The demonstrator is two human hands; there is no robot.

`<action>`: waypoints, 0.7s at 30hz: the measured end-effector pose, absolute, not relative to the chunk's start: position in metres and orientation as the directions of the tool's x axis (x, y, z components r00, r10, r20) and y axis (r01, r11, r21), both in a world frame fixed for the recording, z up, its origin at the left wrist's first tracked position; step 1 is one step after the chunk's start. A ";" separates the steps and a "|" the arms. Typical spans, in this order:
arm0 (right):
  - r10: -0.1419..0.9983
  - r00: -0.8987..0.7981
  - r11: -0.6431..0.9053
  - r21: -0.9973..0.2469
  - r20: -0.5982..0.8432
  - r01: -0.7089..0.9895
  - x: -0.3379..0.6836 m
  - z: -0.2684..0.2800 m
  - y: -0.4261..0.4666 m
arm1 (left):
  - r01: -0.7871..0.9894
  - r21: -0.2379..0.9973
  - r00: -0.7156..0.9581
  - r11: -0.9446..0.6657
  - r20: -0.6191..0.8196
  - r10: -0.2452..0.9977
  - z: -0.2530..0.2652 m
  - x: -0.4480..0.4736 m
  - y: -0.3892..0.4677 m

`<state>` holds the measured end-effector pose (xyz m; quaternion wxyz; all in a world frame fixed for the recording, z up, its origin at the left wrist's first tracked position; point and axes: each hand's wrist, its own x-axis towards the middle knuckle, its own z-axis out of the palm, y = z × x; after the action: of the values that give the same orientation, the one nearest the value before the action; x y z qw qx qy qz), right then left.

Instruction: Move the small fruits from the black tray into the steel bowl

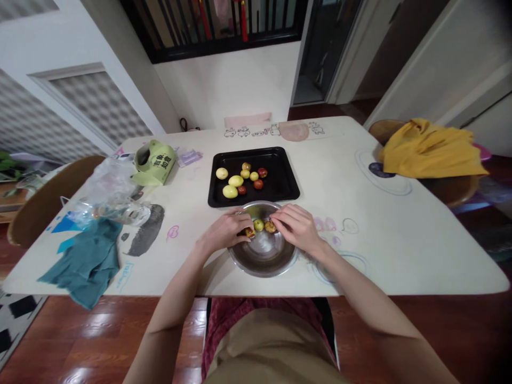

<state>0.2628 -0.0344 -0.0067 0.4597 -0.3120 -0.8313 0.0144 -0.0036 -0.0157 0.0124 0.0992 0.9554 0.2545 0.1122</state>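
Left hand grips one brown-mottled fruit inside the silver metal bowl; right hand touches another, hold unclear; nine round fruits lie untouched on the black tray.

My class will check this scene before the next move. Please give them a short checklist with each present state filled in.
1. Left grip on the left brownish fruit: ok, closed around it.
2. Right grip holding the right brownish fruit: cannot tell; it is at that fruit's side.
3. Metal bowl fully on the table: ok.
4. Metal bowl apart from the black tray: cannot tell; its rim overlaps the tray's near edge in this view.
5. Tray fruit contained: ok, all within the rim.
6. Teal cloth fully on the table: not ok, a corner hangs over the near edge.
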 end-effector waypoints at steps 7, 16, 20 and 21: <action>0.555 -0.371 0.797 -0.348 0.745 0.493 0.263 -0.009 -0.033 | 0.492 0.247 0.831 -0.835 0.154 0.535 0.012 -0.004 -0.016; 0.531 -0.375 0.808 -0.321 0.760 0.494 0.263 -0.008 -0.033 | 0.484 0.264 0.826 -0.835 0.179 0.535 0.015 -0.005 -0.015; 0.556 -0.377 0.798 -0.348 0.741 0.493 0.264 -0.008 -0.033 | 0.483 0.285 0.813 -0.828 0.204 0.545 0.014 -0.005 -0.015; 0.557 -0.379 0.798 -0.350 0.739 0.491 0.264 -0.008 -0.033 | 0.481 0.289 0.812 -0.828 0.210 0.544 0.014 -0.005 -0.015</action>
<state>0.2639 -0.0333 -0.0078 0.4593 -0.3158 -0.8294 0.0363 -0.0050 -0.0150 0.0143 0.1116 0.9453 0.2711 0.1432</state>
